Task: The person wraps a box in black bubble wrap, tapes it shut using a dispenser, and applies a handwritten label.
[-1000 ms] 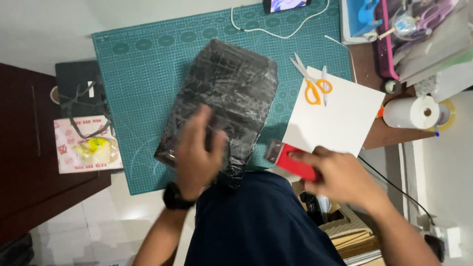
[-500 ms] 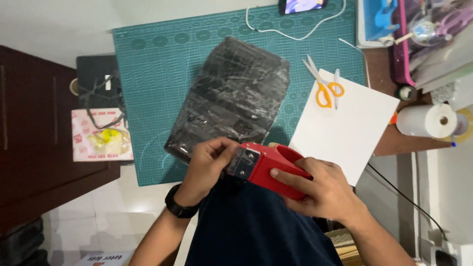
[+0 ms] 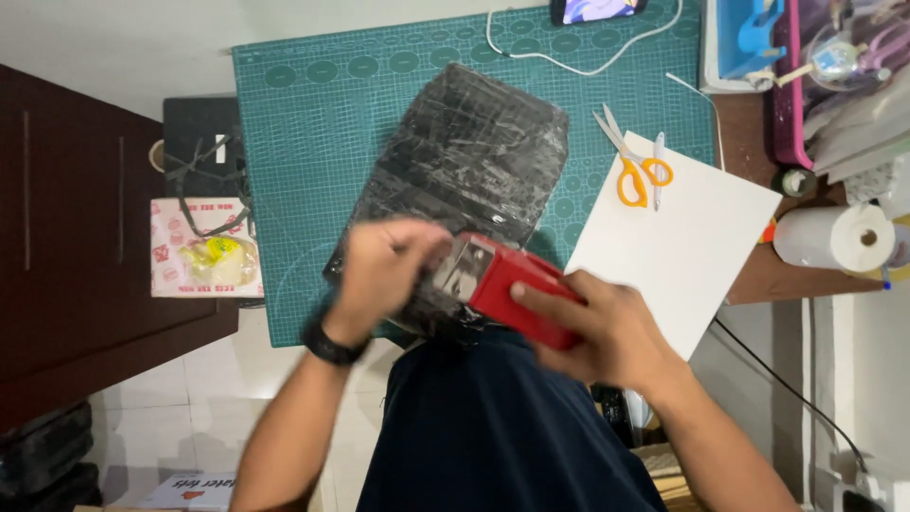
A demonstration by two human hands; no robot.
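Your right hand [image 3: 607,327] wraps the red tape dispenser [image 3: 517,294]; your left hand [image 3: 384,270] pinches its front end — the black-wrapped parcel [image 3: 474,161] lies just beyond, long axis running away from you.

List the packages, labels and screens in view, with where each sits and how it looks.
Black plastic-wrapped parcel: on the green cutting mat, rectangular, glossy.
Phone screen: top edge, lit, cable attached.
Pink-and-white printed bag: left of the mat, yellow item showing through its window.
White printed box: on the floor, bottom left.
Red tape dispenser: held in the right hand, left hand at its front.
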